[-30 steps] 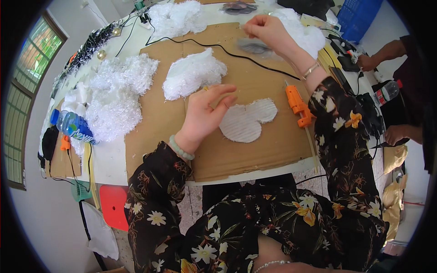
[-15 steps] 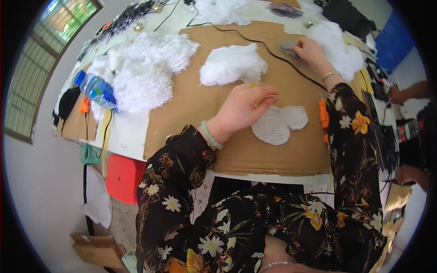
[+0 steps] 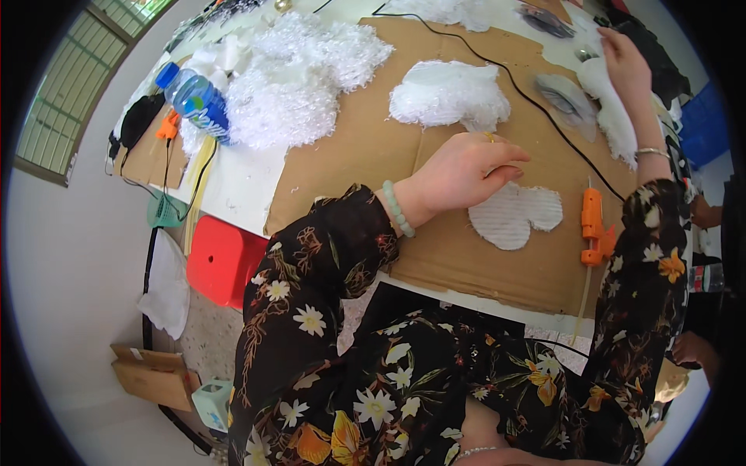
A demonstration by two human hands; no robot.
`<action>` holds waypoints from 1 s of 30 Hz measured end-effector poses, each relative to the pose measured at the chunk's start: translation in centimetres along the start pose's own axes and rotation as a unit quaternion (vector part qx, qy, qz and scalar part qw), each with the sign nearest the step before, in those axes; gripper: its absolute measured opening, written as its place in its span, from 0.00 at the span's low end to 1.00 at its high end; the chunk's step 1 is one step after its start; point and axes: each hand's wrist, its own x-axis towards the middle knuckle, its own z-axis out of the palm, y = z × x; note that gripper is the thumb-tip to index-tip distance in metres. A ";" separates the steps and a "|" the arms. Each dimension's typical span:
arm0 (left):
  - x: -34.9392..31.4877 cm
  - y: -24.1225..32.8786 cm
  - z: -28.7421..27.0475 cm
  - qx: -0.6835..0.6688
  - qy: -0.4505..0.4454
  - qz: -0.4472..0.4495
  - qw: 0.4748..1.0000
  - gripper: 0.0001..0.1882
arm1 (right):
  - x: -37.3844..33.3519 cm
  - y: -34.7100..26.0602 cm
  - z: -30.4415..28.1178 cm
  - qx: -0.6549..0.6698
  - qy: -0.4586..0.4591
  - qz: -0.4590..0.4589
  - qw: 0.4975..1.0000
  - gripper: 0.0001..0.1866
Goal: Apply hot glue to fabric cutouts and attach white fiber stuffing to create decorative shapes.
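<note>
My left hand [image 3: 472, 172] hovers over the cardboard sheet [image 3: 435, 260], fingers bent and pressed toward the thumb; anything between them is hidden. Just beside its fingertips lies a flat white ribbed piece with rounded lobes [image 3: 509, 221]. Beyond that hand sits a fluffy white cloud-shaped piece [image 3: 447, 93]. My right hand [image 3: 628, 71] reaches to the far right, over the edge of a white fluffy strip [image 3: 610, 116]. Its fingers look slightly apart, with nothing visible in them. Left of its wrist rests a grey sheer rounded piece [image 3: 567, 101].
An orange glue gun [image 3: 592, 221] lies at the cardboard's right edge, near my right sleeve. A black cable [image 3: 528, 89] crosses the cardboard. White shiny tinsel [image 3: 284, 85] and a blue-capped bottle [image 3: 194, 105] are at left, above a red stool [image 3: 221, 260]. Another person's hand [image 3: 695, 349] shows at right.
My right hand has left the grey sheer piece and moved farther right and away. The view has shifted; my left hand stays bent near the ribbed piece.
</note>
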 end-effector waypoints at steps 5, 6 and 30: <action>0.2 -1.1 0.4 0.005 0.061 0.022 0.998 0.15 | -1.1 -7.4 -4.0 0.424 -0.183 0.206 0.863 0.14; 0.6 -1.4 0.7 -0.013 0.077 0.005 0.997 0.16 | -2.0 -8.7 -4.2 0.456 -0.221 0.223 0.833 0.14; 1.3 -1.2 -0.4 0.128 0.197 0.109 0.966 0.10 | -8.3 -16.0 -6.8 0.461 -0.136 0.150 0.864 0.08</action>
